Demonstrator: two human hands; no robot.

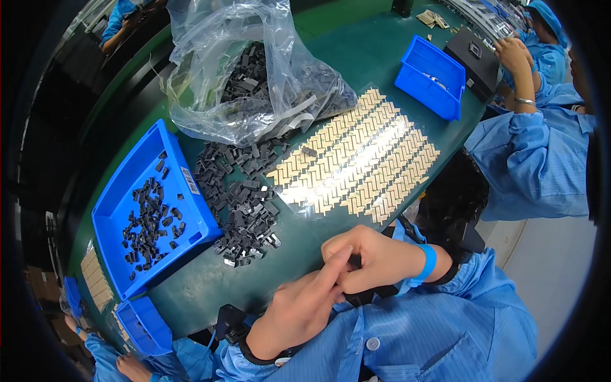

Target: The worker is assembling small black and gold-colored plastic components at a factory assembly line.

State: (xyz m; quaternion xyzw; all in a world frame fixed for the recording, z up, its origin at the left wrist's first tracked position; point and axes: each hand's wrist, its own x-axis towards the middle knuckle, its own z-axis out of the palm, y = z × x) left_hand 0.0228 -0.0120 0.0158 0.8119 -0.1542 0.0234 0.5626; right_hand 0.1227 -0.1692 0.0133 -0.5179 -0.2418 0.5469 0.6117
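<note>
My left hand [296,312] and my right hand [380,258] meet in front of my body, at the table's near edge. The fingers of both are bent and pressed together at the tips. Whatever they pinch, if anything, is hidden behind the fingers. Just beyond them lies a loose pile of small black rectangular parts [245,219]. To the right of that pile, a clear sheet carries rows of small tan pieces [356,159] in a herringbone pattern. One dark part [309,151] rests on top of those rows.
A large clear plastic bag [210,121] of black parts lies open at the back. On the left are a blue tray [210,226] with black parts and a smaller blue bin [145,326]. Another blue bin [420,79] stands back right, beside a black box [474,60]. Co-workers sit on both sides.
</note>
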